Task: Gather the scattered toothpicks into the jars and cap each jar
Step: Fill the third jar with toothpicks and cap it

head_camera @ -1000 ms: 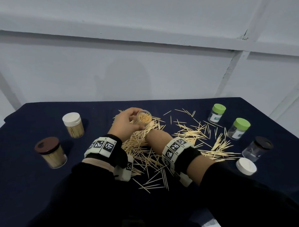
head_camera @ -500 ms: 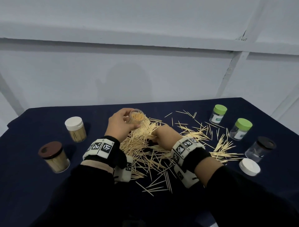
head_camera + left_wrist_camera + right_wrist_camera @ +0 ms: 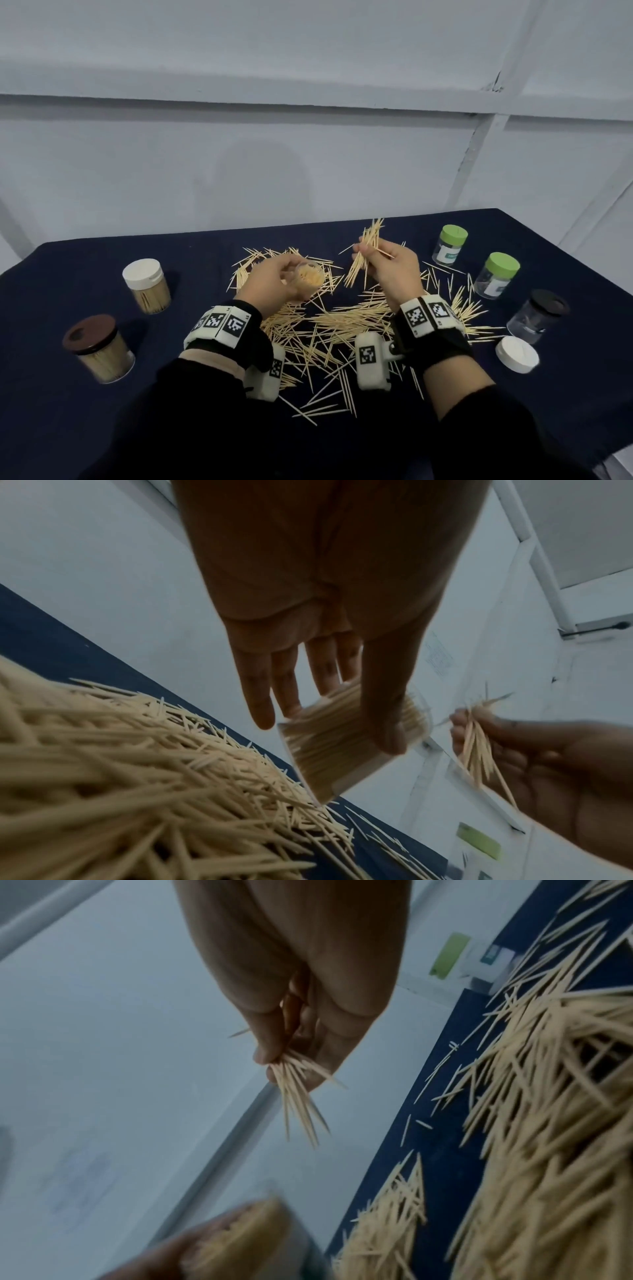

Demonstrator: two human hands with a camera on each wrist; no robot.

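Fingers and thumb of the left hand (image 3: 270, 286) were wrapped around an uncapped clear jar (image 3: 309, 277) nearly full of toothpicks, tilted with its mouth toward the right hand (image 3: 394, 270), which was raised just beside it above the table (image 3: 85, 260), pinching a small bundle of toothpicks (image 3: 364, 253) between thumb and fingertips. Loose toothpicks (image 3: 329, 325) lay scattered under and around both wrists, with a loose white lid (image 3: 516, 354) near the right forearm. Both wrist views were dim and blurred, so the jar's rim was hard to make out, and the left palm hid most of its wall in the head view.
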